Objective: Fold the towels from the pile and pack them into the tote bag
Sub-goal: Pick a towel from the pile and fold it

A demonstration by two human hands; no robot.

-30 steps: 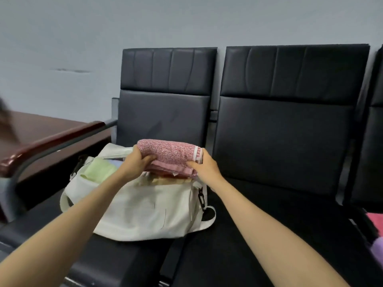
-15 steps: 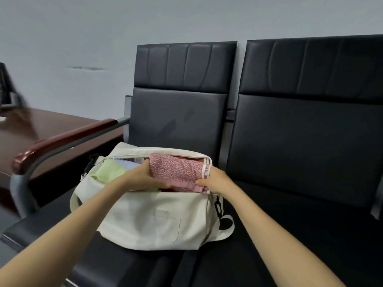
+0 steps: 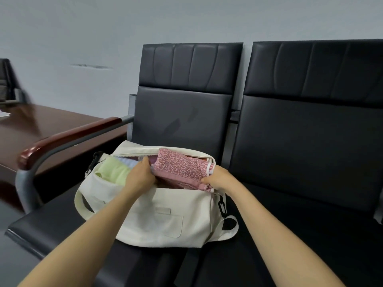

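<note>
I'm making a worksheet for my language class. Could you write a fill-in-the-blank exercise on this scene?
1. The left hand and right hand hold the pink towel at the mouth of the tote bag, whose top is ____.
2. The green towel lies in the tote bag on the pink towel's ____ side.
3. The tote bag rests on a ____ seat.

Missing words: open; left; black.

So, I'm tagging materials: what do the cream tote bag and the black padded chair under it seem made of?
Cream tote bag: likely matte canvas, soft creases, stitched pocket. Black padded chair: probably leather or vinyl, faint sheen, stitched panels.
</note>
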